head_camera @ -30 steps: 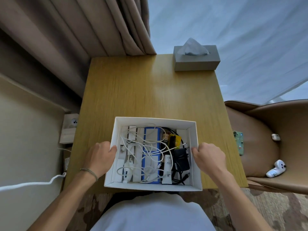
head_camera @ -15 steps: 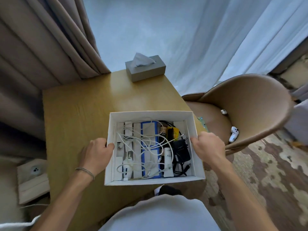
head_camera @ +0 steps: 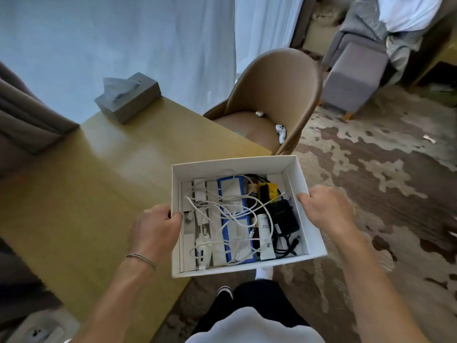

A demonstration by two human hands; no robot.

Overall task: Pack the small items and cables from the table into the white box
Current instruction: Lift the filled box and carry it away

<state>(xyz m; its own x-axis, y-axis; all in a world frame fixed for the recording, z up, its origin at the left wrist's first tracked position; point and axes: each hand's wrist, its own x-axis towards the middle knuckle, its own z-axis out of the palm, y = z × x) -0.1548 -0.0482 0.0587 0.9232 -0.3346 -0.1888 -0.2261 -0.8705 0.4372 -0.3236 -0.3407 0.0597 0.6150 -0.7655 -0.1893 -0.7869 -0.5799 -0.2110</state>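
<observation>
One white box (head_camera: 237, 167), held by two hands, left (head_camera: 158, 226) and right (head_camera: 326, 211). Inside it: one black adapter (head_camera: 283, 215), one white tube (head_camera: 265, 237), one yellow packet (head_camera: 268, 191). Behind the box: one tissue box (head_camera: 131, 100), one chair (head_camera: 279, 80).

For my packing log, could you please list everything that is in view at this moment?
white box: one, white, held past the table's near corner
cables: several, white and black, tangled in the box
black adapter: one, black, right part of the box
white tube: one, white, near wall of the box
table: one, yellow wood, left
tissue box: one, grey, table's far end
chair: one, tan, beyond the table
white controller: one, white, on the chair seat
footstool: one, grey, far right
hands: left and right, each gripping a box side
</observation>
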